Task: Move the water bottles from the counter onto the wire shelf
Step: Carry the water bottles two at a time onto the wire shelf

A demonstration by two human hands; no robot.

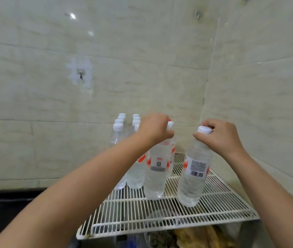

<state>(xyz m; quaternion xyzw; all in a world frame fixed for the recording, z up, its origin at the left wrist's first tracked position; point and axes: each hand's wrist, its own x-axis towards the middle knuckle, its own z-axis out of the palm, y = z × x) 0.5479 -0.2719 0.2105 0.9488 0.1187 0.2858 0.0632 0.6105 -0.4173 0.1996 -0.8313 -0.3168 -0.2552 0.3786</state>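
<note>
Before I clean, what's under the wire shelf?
Through the wire shelf, brownish clutter and something blue show; what they are is unclear. Bottles and arms cover the rest.

There is just one camera, worn on the person's head. It looks forward and down, from close above the near edge of the wire shelf (pixel 213 208). It faces a corner of the tiled wall (pixel 106 86). Both arms reach away from it.
</note>
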